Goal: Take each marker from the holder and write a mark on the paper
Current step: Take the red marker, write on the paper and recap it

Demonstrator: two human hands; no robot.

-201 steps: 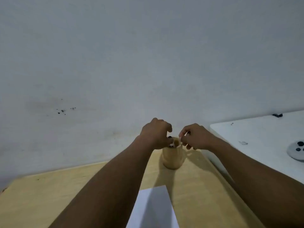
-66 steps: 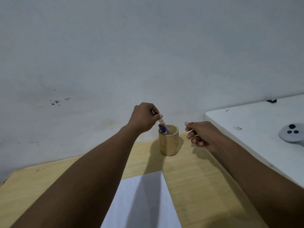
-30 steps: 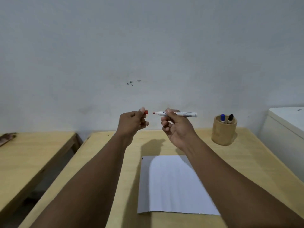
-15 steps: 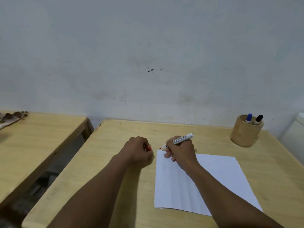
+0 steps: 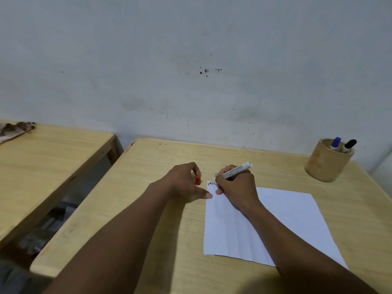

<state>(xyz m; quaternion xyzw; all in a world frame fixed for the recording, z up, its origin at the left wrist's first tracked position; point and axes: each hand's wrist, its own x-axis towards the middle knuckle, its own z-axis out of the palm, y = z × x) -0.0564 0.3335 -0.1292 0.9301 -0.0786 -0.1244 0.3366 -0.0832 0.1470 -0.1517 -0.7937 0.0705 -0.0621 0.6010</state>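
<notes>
My right hand (image 5: 236, 186) grips a white-barrelled red marker (image 5: 237, 170), its tip touching the top left corner of the white paper (image 5: 282, 219), where a small dark mark (image 5: 209, 183) shows. My left hand (image 5: 184, 182) rests on the table just left of the paper, pinching the red cap (image 5: 197, 180), one fingertip at the paper's edge. A round wooden holder (image 5: 325, 164) stands at the back right with a blue-capped marker (image 5: 335, 142) and a black-capped marker (image 5: 349, 144) in it.
The paper lies on a light wooden table (image 5: 148, 187) against a grey-white wall. A second wooden table (image 5: 53, 158) stands to the left across a gap, with brown debris (image 5: 16, 127) at its far left corner. Clutter lies on the floor in the gap.
The marker tip has come down onto the paper's top left corner and a small mark now shows there. My left hand with the cap has settled beside the paper's edge.
</notes>
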